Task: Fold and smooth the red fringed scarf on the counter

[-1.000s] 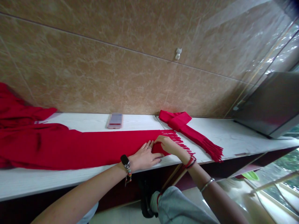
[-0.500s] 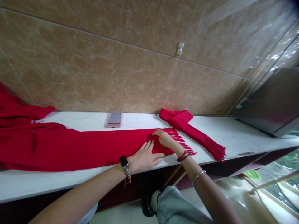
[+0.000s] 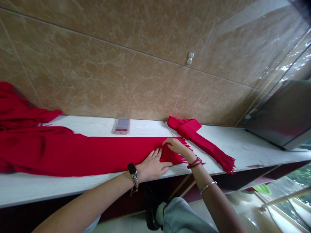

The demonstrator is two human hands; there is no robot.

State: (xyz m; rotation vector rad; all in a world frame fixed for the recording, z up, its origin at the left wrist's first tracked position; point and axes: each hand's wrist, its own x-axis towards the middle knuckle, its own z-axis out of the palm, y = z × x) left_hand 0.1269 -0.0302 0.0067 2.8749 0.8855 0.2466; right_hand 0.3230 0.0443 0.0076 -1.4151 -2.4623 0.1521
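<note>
Here's the white tabletop [image 3: 243, 142], running the whole width under the marbled wall [image 3: 121, 71]. Stretched along it is the long red scarf [image 3: 97, 153], bunched up at the left end and lying flat from the middle towards the right. Its end stops just short of a smaller red scarf [image 3: 194, 134], already folded, which sits at the back edge and trails its tassels towards the front edge. A phone [image 3: 121, 125] lies at the back edge, just beyond the long scarf and clear of it. Now the work itself: by the look of it, this is the smoothing and squaring of the long scarf's right end. The left hand [image 3: 152, 166] is spread flat, palm down, fingers apart, pressing the cloth near the front edge of the tabletop. The right hand [image 3: 177, 146] is just beside it with fingers curled, tips on the far corner of the end; whether it pinches the cloth or only presses it, I cannot tell. The fringe [image 3: 182, 158] fans out under that wrist, some strands askew. My read is that any further move here calls for the flat palm to pin the cloth while the strands are combed straight, gently, since loose knit drags easily.
</note>
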